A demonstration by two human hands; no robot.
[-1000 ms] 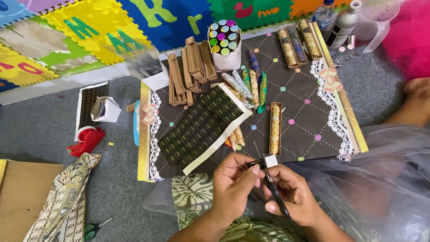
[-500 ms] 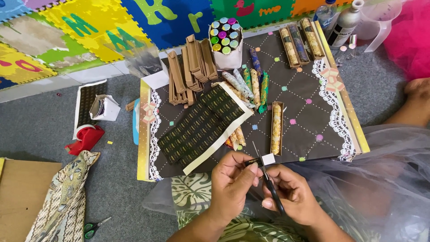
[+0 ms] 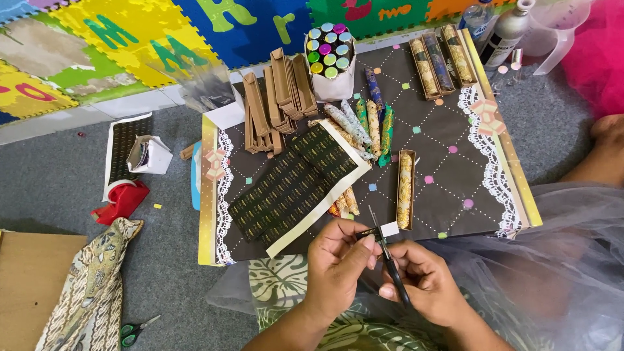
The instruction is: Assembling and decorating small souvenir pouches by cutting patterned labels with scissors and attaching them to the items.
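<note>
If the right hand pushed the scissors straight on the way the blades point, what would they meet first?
Likely the small white paper strip that the left hand holds at the blades of the scissors. Beyond it lies the dark board; depth is unclear. The right hand grips the handles.

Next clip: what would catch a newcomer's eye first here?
Bottom centre, the left hand pinches a small white-tipped strip while the right hand works black scissors at it. Behind them lies a dark lace-edged board strewn with patterned rolls, under bright foam letter mats.

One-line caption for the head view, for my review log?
Left hand holds a small white-tipped dark strip while right hand works black scissors at it, beside a lace-edged craft board.
</note>
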